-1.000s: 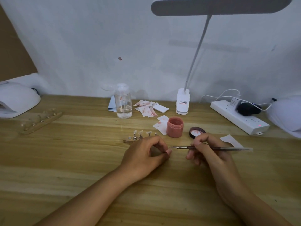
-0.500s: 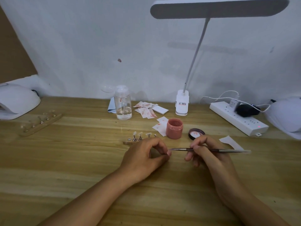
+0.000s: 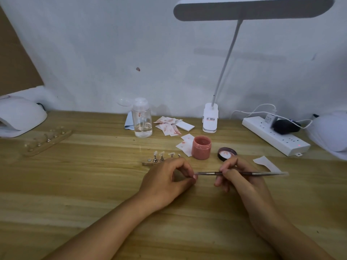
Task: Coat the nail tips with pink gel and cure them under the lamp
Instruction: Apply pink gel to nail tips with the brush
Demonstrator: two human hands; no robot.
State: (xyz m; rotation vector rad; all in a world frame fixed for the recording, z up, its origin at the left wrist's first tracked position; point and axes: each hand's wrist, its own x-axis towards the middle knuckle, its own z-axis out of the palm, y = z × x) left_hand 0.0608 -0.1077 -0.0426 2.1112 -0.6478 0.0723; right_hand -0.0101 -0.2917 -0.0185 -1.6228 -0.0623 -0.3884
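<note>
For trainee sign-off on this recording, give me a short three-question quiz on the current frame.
1. True or false: the pink gel jar is open, and its lid lies apart beside it.
2. Which hand holds the brush? A) left B) right C) neither
3. Fill in: the brush tip points toward the fingertips of the ___ hand.
Key: 1 true. 2 B, the right hand. 3 left: the left hand pinches what looks like a nail tip.
</note>
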